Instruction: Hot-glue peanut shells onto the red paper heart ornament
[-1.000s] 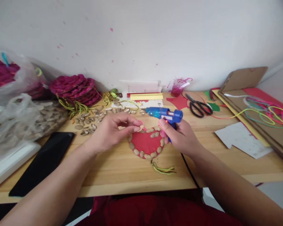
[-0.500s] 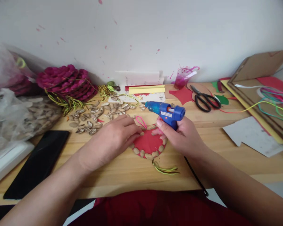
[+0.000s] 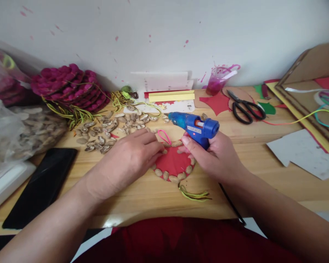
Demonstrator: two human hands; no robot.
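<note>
Over a pale wooden table, the right hand firmly clasps a blue plastic glue gun; the left hand, grip unclear, touches a red shell-rimmed disc.

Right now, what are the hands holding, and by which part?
The right hand holds the blue glue gun by its handle. The left hand is at the left edge of the shell-edged red piece; whether it grips anything is hidden.

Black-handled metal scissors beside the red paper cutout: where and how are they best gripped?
Probably by the black looped handles, from the near right: the loops face that way; the metal blades point left and back toward the white wall.
</note>
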